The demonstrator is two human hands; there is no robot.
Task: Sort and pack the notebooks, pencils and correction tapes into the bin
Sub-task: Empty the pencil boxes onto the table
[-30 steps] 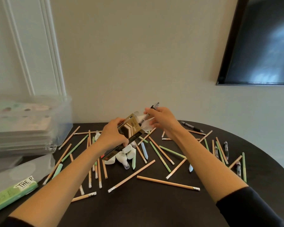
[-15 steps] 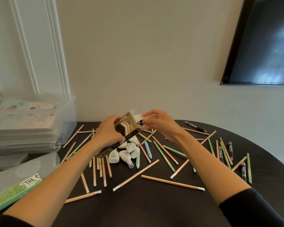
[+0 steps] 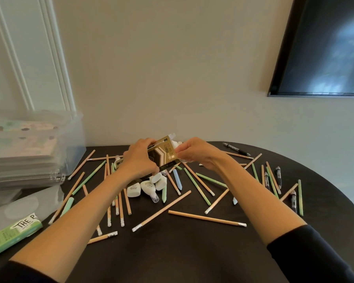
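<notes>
- The left hand [image 3: 139, 162] grips a gold and black box [image 3: 165, 155] by its left side, fingers wrapped over the top edge, holding it above the dark worktop [image 3: 182, 252]
- The right hand [image 3: 194, 154] pinches the same box at its right edge with curled fingers, so the box sits between the two hands
- White pieces show at the box's far end, just above the right hand's fingers; what they are is too small to tell
- White correction tapes [image 3: 146, 185] lie in a cluster on the worktop just below the box, partly hidden by the left wrist
- Pencils [image 3: 206, 218], wood-coloured and green, lie scattered around and under both forearms, several crossing each other
- The clear bin [image 3: 78, 139] stands at the far left, well apart from the hands and cut off by the frame; the notebooks [image 3: 20, 144] stacked inside look blurred through its wall
- A green packet [image 3: 12, 231] at the lower left is cut off, its print only partly legible
</notes>
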